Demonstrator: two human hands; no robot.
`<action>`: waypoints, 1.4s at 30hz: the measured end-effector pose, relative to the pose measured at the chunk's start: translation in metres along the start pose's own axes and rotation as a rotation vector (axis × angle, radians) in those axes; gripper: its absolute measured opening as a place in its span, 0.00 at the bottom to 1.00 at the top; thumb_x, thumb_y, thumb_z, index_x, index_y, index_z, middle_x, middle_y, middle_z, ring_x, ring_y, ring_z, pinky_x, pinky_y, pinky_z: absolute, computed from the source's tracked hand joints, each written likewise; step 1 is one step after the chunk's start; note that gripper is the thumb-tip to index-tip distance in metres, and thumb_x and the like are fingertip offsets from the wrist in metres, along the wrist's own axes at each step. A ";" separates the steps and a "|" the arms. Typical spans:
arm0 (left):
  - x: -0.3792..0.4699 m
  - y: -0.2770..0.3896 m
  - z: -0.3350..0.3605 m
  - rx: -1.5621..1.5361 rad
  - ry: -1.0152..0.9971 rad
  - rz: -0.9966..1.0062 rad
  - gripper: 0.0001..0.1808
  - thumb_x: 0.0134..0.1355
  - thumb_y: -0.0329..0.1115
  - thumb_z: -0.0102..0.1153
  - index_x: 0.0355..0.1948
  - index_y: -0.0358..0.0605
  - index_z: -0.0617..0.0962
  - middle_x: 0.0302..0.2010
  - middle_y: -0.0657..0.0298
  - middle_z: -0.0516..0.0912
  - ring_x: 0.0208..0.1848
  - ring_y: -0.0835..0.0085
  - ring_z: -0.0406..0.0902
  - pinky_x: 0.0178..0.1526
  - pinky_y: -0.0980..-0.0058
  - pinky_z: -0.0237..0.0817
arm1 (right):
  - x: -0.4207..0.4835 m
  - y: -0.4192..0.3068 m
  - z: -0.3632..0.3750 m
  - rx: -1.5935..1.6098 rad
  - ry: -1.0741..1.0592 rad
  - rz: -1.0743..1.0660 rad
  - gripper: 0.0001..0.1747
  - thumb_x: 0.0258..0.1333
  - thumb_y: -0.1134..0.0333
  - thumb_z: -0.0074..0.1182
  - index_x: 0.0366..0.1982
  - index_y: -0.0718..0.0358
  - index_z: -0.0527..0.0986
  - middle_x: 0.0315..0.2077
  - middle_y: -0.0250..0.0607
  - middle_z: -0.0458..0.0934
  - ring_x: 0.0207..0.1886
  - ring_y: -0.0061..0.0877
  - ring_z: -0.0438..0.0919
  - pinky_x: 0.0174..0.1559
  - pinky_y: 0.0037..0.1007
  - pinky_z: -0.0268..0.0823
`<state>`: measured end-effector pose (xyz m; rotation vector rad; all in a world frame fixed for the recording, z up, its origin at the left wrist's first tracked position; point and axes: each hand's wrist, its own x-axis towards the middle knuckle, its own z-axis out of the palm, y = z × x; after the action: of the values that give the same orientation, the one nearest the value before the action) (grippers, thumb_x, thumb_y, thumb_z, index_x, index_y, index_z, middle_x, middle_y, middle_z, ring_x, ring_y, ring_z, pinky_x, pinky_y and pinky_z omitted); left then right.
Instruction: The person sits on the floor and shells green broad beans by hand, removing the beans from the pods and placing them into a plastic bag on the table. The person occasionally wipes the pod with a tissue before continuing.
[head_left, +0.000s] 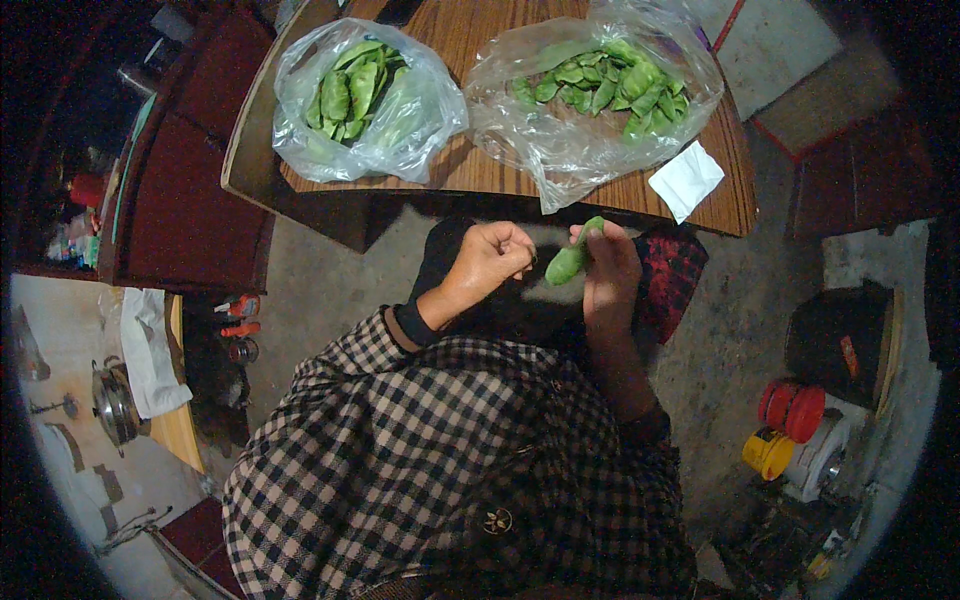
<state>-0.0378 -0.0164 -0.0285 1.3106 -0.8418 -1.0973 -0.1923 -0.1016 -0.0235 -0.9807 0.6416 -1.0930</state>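
Note:
My right hand (611, 262) pinches a flat green bean pod (567, 264) near its upper end, over my lap. To its left, my left hand (495, 255) has its thumb and fingertips pinched together; a thin sliver seems to be at the tips, too small to tell. The hands are apart. On the wooden table beyond them lie two clear plastic bags. The left bag (420, 142) holds flat green pods (349, 94). The right bag (517, 135) is spread wide, with many pods (637, 86) in it.
A folded white paper (686, 180) lies at the table's near right corner. The table's front edge (480, 196) runs just beyond my hands. Dark red cabinets (195, 165) stand at left. Red containers (791, 409) and a yellow bucket (766, 452) are on the right.

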 end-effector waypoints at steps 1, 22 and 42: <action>0.000 -0.001 0.000 0.030 -0.028 -0.016 0.04 0.58 0.28 0.56 0.28 0.39 0.79 0.24 0.71 0.78 0.25 0.85 0.72 0.29 0.84 0.65 | 0.001 -0.001 -0.001 0.026 -0.003 0.025 0.11 0.59 0.66 0.56 0.40 0.64 0.74 0.35 0.37 0.79 0.40 0.25 0.78 0.45 0.28 0.69; -0.004 -0.005 -0.001 -0.165 -0.070 -0.039 0.05 0.59 0.28 0.56 0.32 0.39 0.80 0.25 0.70 0.79 0.24 0.85 0.72 0.30 0.84 0.64 | 0.002 0.012 -0.006 -0.069 -0.199 0.330 0.12 0.49 0.68 0.61 0.35 0.62 0.73 0.29 0.31 0.76 0.30 0.19 0.74 0.32 0.23 0.67; -0.007 -0.002 -0.003 0.091 -0.115 0.070 0.07 0.58 0.32 0.57 0.29 0.39 0.80 0.23 0.73 0.78 0.26 0.88 0.70 0.29 0.85 0.61 | -0.004 0.026 -0.003 -0.263 -0.159 0.100 0.16 0.64 0.55 0.49 0.39 0.61 0.73 0.32 0.30 0.76 0.35 0.18 0.73 0.38 0.26 0.64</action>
<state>-0.0372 -0.0083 -0.0301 1.2918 -1.0264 -1.0980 -0.1855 -0.0951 -0.0482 -1.2352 0.7080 -0.8469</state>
